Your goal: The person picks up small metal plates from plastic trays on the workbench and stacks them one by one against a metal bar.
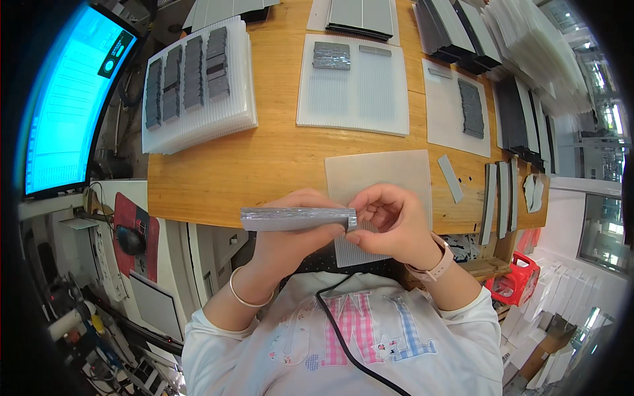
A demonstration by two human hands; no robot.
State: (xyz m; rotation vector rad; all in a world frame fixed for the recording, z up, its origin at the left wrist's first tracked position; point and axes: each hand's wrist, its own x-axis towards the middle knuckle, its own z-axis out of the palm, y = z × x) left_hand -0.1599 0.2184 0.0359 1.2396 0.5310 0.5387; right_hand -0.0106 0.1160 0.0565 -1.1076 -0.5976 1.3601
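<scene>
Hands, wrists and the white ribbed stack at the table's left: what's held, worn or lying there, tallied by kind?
Grey bundle in the left hand: 1
Pink-banded watch: 1
Bangle: 1
Dark grey rows on the white ribbed stack: 4
Total: 7

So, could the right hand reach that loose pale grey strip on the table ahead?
Probably yes: the pale grey strip lies ahead and to the right of the right hand, with nothing visible in between. That hand would likely first have to leave the end of the grey stack.
</scene>
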